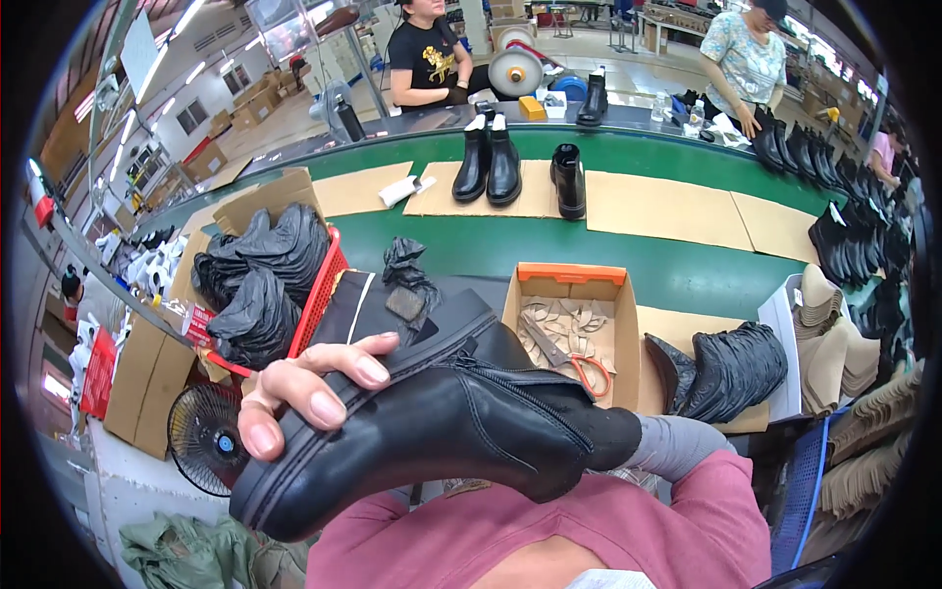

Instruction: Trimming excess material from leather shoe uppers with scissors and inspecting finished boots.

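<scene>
A black leather ankle boot [422, 432] lies sideways in front of my chest, toe to the left, its side zipper showing and its sole turned away from me. My left hand [309, 398] grips it near the toe, fingers curled over the edge of the sole. From the right, my right forearm in a grey sleeve [677, 444] reaches to the boot's shaft opening; the right hand itself is hidden there. Just beyond the boot, a cardboard box [628, 324] with an orange rim holds beige scraps and orange-handled scissors [559, 351].
A red basket [319, 294] and carton with black plastic bundles stand left, above a small fan [206, 442]. Wrapped black pieces [731, 371] and a white box of beige insoles [785, 304] sit right. Finished boots [486, 162] stand on the green conveyor [471, 250]; two people work beyond.
</scene>
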`<action>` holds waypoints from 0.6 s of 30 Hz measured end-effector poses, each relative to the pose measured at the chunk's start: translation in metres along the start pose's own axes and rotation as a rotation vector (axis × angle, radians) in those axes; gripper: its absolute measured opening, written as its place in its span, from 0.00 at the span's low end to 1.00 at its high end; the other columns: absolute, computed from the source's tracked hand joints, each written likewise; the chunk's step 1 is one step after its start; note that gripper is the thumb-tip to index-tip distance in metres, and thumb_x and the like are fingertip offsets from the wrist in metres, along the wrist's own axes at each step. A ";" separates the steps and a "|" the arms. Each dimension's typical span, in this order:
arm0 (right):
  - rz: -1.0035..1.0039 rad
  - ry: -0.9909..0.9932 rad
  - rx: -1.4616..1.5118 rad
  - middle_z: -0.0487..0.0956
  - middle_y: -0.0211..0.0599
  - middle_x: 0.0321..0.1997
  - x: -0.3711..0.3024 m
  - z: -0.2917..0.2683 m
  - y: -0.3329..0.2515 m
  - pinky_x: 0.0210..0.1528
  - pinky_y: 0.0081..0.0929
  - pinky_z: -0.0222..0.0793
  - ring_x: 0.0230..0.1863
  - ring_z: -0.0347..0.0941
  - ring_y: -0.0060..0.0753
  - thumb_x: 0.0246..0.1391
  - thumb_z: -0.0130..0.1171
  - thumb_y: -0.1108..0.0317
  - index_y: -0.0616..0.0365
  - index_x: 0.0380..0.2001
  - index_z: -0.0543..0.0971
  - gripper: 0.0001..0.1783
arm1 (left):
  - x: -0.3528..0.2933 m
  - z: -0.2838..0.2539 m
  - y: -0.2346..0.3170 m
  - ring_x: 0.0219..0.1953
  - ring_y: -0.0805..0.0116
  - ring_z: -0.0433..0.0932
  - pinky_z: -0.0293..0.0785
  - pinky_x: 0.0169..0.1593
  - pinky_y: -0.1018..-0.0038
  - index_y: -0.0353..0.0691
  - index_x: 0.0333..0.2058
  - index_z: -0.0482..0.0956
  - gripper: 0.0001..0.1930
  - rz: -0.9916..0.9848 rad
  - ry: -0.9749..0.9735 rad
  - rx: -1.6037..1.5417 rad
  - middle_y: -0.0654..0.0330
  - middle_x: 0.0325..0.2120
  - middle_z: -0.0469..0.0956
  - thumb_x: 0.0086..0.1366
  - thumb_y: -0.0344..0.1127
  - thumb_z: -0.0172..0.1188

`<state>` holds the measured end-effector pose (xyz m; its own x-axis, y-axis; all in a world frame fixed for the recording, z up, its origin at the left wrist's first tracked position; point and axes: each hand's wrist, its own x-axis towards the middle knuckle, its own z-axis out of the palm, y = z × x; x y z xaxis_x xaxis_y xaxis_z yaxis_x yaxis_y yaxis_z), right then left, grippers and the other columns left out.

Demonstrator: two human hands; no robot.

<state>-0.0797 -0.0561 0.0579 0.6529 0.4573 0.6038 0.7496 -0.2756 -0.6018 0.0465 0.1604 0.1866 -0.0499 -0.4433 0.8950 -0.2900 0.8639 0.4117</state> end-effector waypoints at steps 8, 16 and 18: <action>0.278 0.268 0.323 0.74 0.37 0.57 0.001 -0.019 0.010 0.63 0.27 0.62 0.58 0.70 0.32 0.42 0.71 0.67 0.61 0.63 0.63 0.44 | 0.014 0.029 -0.004 0.45 0.39 0.72 0.61 0.54 0.29 0.56 0.56 0.71 0.19 0.002 -0.190 0.282 0.53 0.42 0.72 0.67 0.47 0.54; 0.325 0.413 0.144 0.73 0.39 0.57 -0.007 -0.011 -0.005 0.64 0.28 0.61 0.58 0.69 0.34 0.43 0.70 0.67 0.61 0.62 0.64 0.42 | 0.019 0.052 -0.005 0.42 0.41 0.72 0.65 0.51 0.32 0.56 0.55 0.71 0.19 0.031 0.076 0.248 0.55 0.39 0.71 0.66 0.48 0.54; 0.349 0.427 0.116 0.73 0.39 0.57 -0.009 -0.019 -0.005 0.64 0.28 0.61 0.58 0.69 0.34 0.43 0.70 0.67 0.61 0.62 0.64 0.42 | 0.021 0.058 -0.040 0.40 0.43 0.72 0.67 0.50 0.35 0.57 0.56 0.70 0.20 0.126 0.329 0.103 0.55 0.38 0.70 0.66 0.48 0.54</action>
<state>-0.0872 -0.0748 0.0660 0.8640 -0.0335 0.5024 0.4805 -0.2434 -0.8425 0.0013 0.1029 0.1793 0.2143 -0.2195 0.9518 -0.3964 0.8711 0.2901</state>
